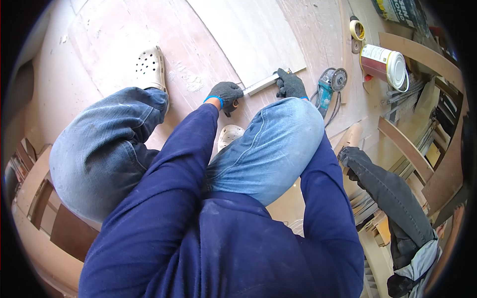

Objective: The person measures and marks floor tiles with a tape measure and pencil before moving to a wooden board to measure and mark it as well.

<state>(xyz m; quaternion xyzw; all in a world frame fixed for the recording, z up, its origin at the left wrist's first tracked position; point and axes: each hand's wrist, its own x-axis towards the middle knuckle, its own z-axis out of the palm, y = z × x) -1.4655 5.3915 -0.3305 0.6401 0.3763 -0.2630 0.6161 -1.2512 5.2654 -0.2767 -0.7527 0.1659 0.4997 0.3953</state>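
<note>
A large pale board (248,37) lies on the floor in front of me, its near edge between my hands. My left hand (226,95), in a dark grey glove with a blue cuff, is closed at the board's near left corner. It grips what looks like a tape measure (235,103), mostly hidden, with an orange spot. A narrow whitish blade (261,85) runs along the board's edge towards my right hand (290,85). That hand, gloved alike, has its fingers bent at the blade's far end; its exact grip is partly hidden.
An angle grinder (326,92) with its cord lies right of my right hand. Beyond it are a roll of tape (357,30) and a tipped paint bucket (382,64). Another person's dark trouser leg (387,191) is at right. Curved wooden pieces (405,149) surround it.
</note>
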